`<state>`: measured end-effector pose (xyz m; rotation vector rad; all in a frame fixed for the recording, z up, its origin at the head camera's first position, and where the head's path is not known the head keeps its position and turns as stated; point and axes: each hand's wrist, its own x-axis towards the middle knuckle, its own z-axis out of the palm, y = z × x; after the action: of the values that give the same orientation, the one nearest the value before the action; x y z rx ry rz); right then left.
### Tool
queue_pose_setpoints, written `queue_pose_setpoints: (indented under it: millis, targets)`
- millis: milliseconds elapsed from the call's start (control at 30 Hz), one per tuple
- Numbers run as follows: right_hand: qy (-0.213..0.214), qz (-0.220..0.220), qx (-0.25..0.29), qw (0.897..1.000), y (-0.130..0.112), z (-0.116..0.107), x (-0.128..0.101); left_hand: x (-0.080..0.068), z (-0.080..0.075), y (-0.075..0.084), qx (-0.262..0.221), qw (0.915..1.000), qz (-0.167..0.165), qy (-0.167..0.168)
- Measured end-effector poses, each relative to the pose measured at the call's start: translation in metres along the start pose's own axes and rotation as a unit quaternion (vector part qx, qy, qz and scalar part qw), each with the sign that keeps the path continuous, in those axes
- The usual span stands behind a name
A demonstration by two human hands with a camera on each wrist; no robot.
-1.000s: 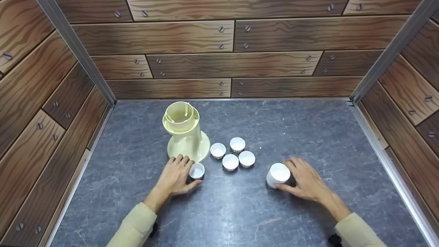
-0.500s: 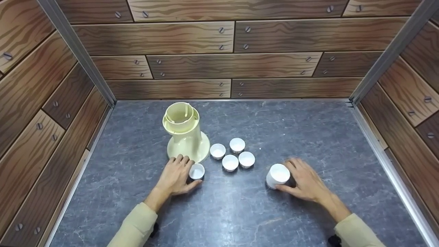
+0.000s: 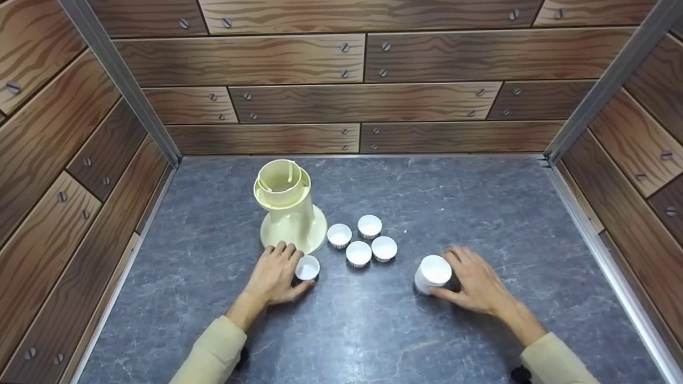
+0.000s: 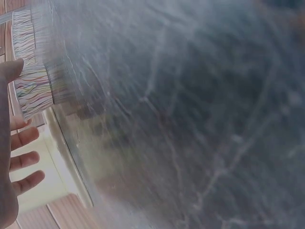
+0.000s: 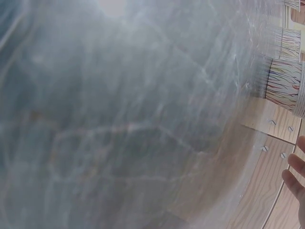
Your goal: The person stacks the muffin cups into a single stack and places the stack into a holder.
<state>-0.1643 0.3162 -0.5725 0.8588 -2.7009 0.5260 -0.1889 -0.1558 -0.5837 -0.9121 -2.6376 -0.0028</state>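
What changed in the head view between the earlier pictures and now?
Nothing visibly moved, and nothing was taken hold of or let go. The left hand stays beside the single small cup, and the right hand by the taller white cup or stack. The four small cups and the pale yellow stand are where they were.

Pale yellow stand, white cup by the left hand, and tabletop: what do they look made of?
The stand looks like glossy plastic: bright highlights on a smooth, flared base. The white cup may be paper, perhaps plastic: thin rim, colored line print outside. The tabletop looks semi-gloss, with pale veins and soft reflections; laminate or stone stays open.
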Motion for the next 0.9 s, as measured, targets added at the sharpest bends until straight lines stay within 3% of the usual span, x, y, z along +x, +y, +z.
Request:
queue_pose_setpoints:
  millis: [900]
  targets:
    - [0.0,-0.002,-0.001,1.0,0.0,0.0,0.0,0.01,-0.003,0.016,-0.011,0.9998,0.016,0.011]
